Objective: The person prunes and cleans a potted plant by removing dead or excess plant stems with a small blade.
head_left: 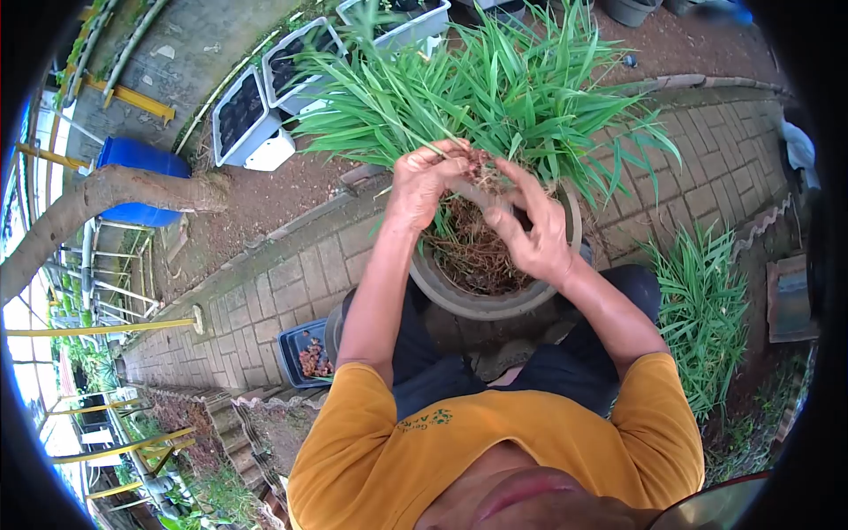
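Observation:
My left hand (pixel 422 181) is closed on a root clump (pixel 477 168) with reddish-brown roots and soil, joined to long green leafy stems. Close beside it, my right hand (pixel 537 231) has its thumb and fingers apart, around the lower side of the clump. A pale, blurred streak lies between the hands; I cannot make out what it is. Below both hands is a wide round pot (pixel 508 305) with tangled brown roots (pixel 477 252) inside. Tall green leaves (pixel 530 97) spread out over the pot's far side.
A blue-grey tub (pixel 290 358) with reddish pieces stands at the left. Grey planters (pixel 225 128) and a blue barrel (pixel 146 159) are farther off, near a leaning trunk (pixel 106 199). Cut green leaves (pixel 702 318) lie at the right of the paved path (pixel 291 283).

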`<control>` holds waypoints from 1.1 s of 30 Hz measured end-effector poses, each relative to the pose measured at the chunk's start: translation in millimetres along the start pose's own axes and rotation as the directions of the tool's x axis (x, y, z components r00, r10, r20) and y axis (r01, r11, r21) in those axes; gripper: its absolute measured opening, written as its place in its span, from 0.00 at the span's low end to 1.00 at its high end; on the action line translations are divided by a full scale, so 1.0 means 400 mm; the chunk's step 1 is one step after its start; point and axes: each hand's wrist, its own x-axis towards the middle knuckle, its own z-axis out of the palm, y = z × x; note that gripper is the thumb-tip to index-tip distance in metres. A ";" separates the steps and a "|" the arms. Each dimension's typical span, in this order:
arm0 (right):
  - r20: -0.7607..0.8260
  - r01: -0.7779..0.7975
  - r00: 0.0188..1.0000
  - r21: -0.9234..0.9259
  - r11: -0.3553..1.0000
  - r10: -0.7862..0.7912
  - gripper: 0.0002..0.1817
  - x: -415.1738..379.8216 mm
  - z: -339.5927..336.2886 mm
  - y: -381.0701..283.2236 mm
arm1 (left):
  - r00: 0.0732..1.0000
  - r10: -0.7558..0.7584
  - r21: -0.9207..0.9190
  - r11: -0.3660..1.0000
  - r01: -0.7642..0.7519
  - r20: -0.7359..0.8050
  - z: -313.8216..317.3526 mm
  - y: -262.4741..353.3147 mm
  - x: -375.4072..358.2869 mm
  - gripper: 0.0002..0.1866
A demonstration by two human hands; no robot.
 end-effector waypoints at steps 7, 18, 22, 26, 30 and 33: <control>0.058 -0.387 0.922 0.060 0.920 0.384 0.28 -0.015 0.083 0.048 | 0.974 0.170 0.074 0.984 -0.161 -0.151 0.012 -0.098 0.034 0.20; 0.051 -0.353 0.935 0.037 0.935 0.351 0.24 0.023 0.073 0.102 | 0.995 -0.040 -0.150 0.988 0.025 -0.097 -0.025 -0.093 0.015 0.12; 0.083 -0.334 0.939 0.000 0.943 0.332 0.24 0.025 0.063 0.122 | 0.984 -0.057 -0.149 0.988 0.032 -0.171 -0.022 -0.089 0.023 0.13; 0.174 -0.581 0.811 0.137 0.802 0.558 0.25 0.042 0.035 0.109 | 0.990 -0.025 -0.136 0.991 0.006 -0.139 -0.017 -0.101 0.034 0.13; 0.156 -0.635 0.771 0.255 0.729 0.617 0.24 0.039 0.027 0.103 | 0.988 0.019 -0.071 0.997 -0.030 -0.153 0.010 -0.116 0.034 0.13; 0.123 -0.603 0.796 0.250 0.757 0.593 0.24 0.031 0.030 0.114 | 0.977 0.082 -0.018 0.996 -0.087 -0.195 0.021 -0.127 0.043 0.13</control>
